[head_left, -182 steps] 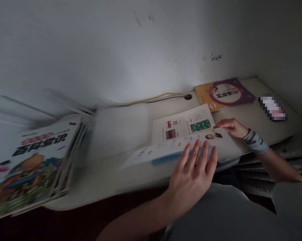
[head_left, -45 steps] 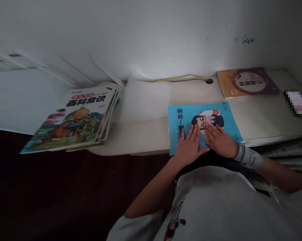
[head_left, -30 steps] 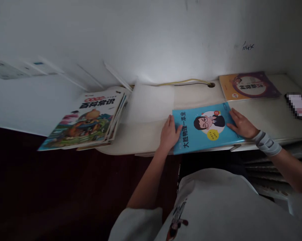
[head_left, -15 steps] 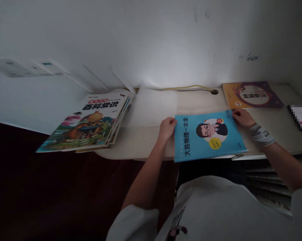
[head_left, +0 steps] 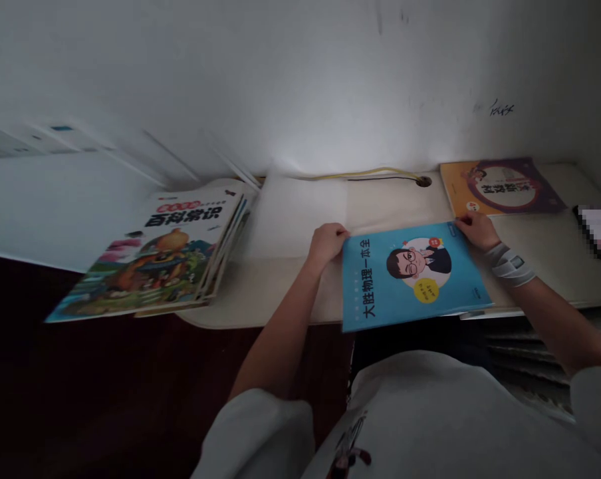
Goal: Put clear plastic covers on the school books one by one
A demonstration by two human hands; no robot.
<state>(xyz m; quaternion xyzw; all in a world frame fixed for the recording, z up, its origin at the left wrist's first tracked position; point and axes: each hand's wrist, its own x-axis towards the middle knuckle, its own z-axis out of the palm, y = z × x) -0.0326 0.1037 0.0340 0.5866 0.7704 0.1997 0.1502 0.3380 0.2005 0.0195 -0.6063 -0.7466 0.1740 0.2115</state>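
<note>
A blue book [head_left: 410, 276] with a cartoon face on its cover lies closed on the pale desk [head_left: 280, 293], its near edge hanging over the desk front. My left hand [head_left: 326, 241] is curled around the book's far left corner. My right hand [head_left: 474, 228], with a grey wrist wrap, grips the far right corner. Both hands hold the book by its far edge.
A stack of picture books [head_left: 155, 256] sits at the desk's left, jutting over the edge. A white sheet [head_left: 300, 213] lies between it and the blue book. An orange and purple book [head_left: 502, 186] rests at the back right, beside a cable hole [head_left: 423, 181] and a yellow cable.
The open book was closed to show its blue cover. My hands pressed flat on it, then slid apart to its side edges and on to its far corners.
</note>
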